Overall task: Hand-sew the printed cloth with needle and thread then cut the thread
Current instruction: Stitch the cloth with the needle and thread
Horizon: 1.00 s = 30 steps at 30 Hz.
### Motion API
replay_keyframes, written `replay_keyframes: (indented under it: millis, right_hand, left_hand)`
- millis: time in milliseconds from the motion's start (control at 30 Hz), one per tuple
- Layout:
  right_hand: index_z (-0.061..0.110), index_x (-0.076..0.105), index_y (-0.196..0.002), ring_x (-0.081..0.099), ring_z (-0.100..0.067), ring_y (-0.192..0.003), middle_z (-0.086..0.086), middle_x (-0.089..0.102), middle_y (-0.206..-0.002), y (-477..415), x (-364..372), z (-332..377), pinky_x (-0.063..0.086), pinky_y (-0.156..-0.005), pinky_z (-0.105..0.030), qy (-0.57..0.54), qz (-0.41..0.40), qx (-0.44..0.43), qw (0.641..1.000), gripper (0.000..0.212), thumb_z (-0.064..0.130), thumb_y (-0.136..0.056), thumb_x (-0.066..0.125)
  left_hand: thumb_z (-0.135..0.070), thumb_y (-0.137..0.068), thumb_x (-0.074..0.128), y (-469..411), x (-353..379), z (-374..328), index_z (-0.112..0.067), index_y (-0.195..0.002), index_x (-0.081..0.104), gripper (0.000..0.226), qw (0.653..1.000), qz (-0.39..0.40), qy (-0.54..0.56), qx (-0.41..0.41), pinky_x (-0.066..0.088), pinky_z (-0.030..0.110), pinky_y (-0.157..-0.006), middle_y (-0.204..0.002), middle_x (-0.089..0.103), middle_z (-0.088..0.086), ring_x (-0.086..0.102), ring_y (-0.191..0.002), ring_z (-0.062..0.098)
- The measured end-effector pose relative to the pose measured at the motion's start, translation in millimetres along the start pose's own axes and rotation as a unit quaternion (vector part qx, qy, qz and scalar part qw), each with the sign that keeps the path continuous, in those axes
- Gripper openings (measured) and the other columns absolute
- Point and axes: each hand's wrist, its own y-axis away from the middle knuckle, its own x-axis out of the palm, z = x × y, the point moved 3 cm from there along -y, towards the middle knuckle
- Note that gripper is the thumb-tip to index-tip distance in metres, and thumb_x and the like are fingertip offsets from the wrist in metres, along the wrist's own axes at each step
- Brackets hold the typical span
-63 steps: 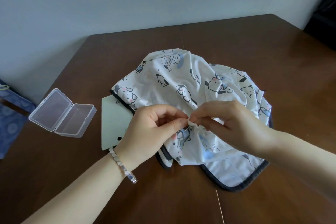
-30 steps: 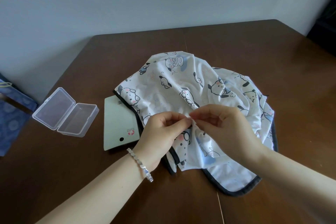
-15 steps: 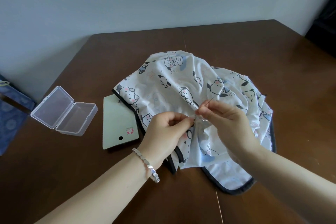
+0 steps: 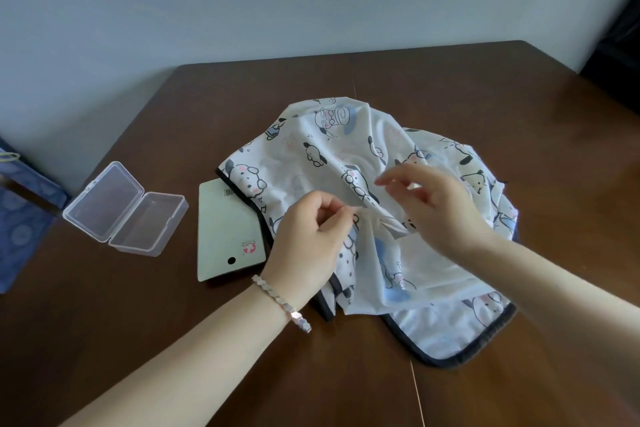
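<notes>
A printed cloth (image 4: pixel 346 135) lay on the counter (image 4: pixel 519 87), overlapping a green card (image 4: pixel 225 229). Right of the card, the left hand (image 4: pixel 308 239) pinched a fold; the right hand (image 4: pixel 440 215) hovered, grip too blurred to tell. Sewing seemed midway, thread uncut.

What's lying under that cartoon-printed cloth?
A pale green card pokes out from beneath the left edge of the printed cloth, lying on the brown table. The card's right part is covered, and whatever else lies under the bunched cloth cannot be seen.

White cartoon-print cloth (image 4: pixel 346 135), dark-edged, lies crumpled on the table (image 4: pixel 450 80); folds gathered mid-cloth.
</notes>
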Motion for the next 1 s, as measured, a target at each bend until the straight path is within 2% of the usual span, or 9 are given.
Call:
replay_keyframes:
  millis: [67,100,233,333,433,567,733,933,1000]
  right_hand:
    - [0.013,0.069,-0.088,0.057,-0.007,-0.055,0.009,0.061,-0.070,7,-8,-3,0.045,-0.047,-0.024,0.222,0.008,-0.157,0.962,0.023,0.014,-0.089,0.046]
    - [0.011,0.070,-0.089,0.060,-0.018,-0.053,0.003,0.065,-0.070,9,-15,-9,0.046,-0.042,-0.027,0.290,0.013,-0.179,0.940,0.023,0.013,-0.086,0.047]
    - [0.009,0.069,-0.084,0.056,-0.031,-0.044,-0.007,0.062,-0.060,3,-53,-45,0.048,-0.038,-0.035,0.431,0.005,-0.072,0.899,0.018,-0.005,-0.075,0.063]
    - [0.008,0.066,-0.089,0.057,-0.034,-0.059,-0.011,0.063,-0.069,-3,-76,-56,0.048,-0.052,-0.035,0.485,-0.023,0.033,0.874,0.017,0.002,-0.085,0.051]
    - [0.013,0.063,-0.101,0.053,-0.029,-0.059,-0.006,0.063,-0.071,-7,-76,-39,0.039,-0.054,-0.030,0.405,-0.074,0.063,0.909,0.022,0.016,-0.095,0.041]
    - [0.025,0.059,-0.096,0.039,-0.006,-0.044,0.008,0.044,-0.055,-5,-33,-1,0.029,-0.045,-0.019,0.168,0.015,0.103,0.980,0.012,0.024,-0.092,0.048]
    - [0.025,0.065,-0.091,0.040,0.002,-0.043,0.008,0.032,-0.052,11,10,31,0.032,-0.047,-0.013,0.105,0.122,0.056,0.985,0.018,0.041,-0.083,0.061]
    - [0.028,0.064,-0.066,0.039,-0.005,-0.044,0.006,0.040,-0.047,13,3,23,0.030,-0.044,-0.014,0.087,0.073,0.072,0.991,0.016,0.033,-0.081,0.066]
    - [0.025,0.065,-0.068,0.039,-0.005,-0.043,0.006,0.039,-0.046,13,-4,19,0.030,-0.043,-0.014,0.105,0.068,0.086,0.988,0.016,0.031,-0.083,0.065]
  left_hand:
    - [-0.016,-0.087,0.058,-3,-6,4,-0.015,-0.076,0.055,0.011,1.000,-0.017,-0.022,0.003,0.033,0.008,-0.044,-0.053,0.049,-0.008,0.042,-0.041,0.000]
    - [-0.015,-0.087,0.057,-4,-9,6,-0.016,-0.075,0.054,0.012,0.999,-0.025,-0.026,-0.001,0.032,0.009,-0.043,-0.053,0.048,-0.008,0.041,-0.040,0.000]
    - [-0.014,-0.088,0.053,-5,-17,11,-0.017,-0.074,0.049,0.015,0.999,-0.029,-0.032,-0.012,0.027,0.012,-0.038,-0.044,0.040,-0.009,0.034,-0.034,0.003]
    - [-0.014,-0.090,0.052,-6,-17,13,-0.015,-0.074,0.048,0.016,0.999,-0.022,-0.037,-0.008,0.024,0.013,-0.036,-0.036,0.036,-0.010,0.029,-0.033,0.005]
    - [-0.015,-0.090,0.051,-5,-13,13,-0.014,-0.077,0.048,0.013,0.999,-0.003,-0.042,-0.007,0.023,0.012,-0.035,-0.032,0.037,-0.012,0.030,-0.032,0.005]
    - [-0.017,-0.091,0.052,-2,-8,9,-0.014,-0.080,0.048,0.011,1.000,0.024,-0.017,-0.004,0.022,0.012,-0.035,-0.033,0.036,-0.011,0.027,-0.032,0.005]
    - [-0.016,-0.091,0.051,1,-9,2,-0.017,-0.080,0.047,0.012,0.999,0.039,-0.018,0.017,0.024,0.015,-0.037,-0.034,0.037,-0.010,0.027,-0.034,0.005]
    - [-0.015,-0.091,0.051,3,-11,5,-0.018,-0.079,0.047,0.013,0.998,0.040,-0.033,0.021,0.024,0.015,-0.036,-0.034,0.036,-0.010,0.027,-0.034,0.005]
    - [-0.015,-0.091,0.051,3,-11,5,-0.019,-0.078,0.046,0.014,0.998,0.041,-0.034,0.024,0.024,0.014,-0.036,-0.034,0.036,-0.010,0.027,-0.033,0.005]
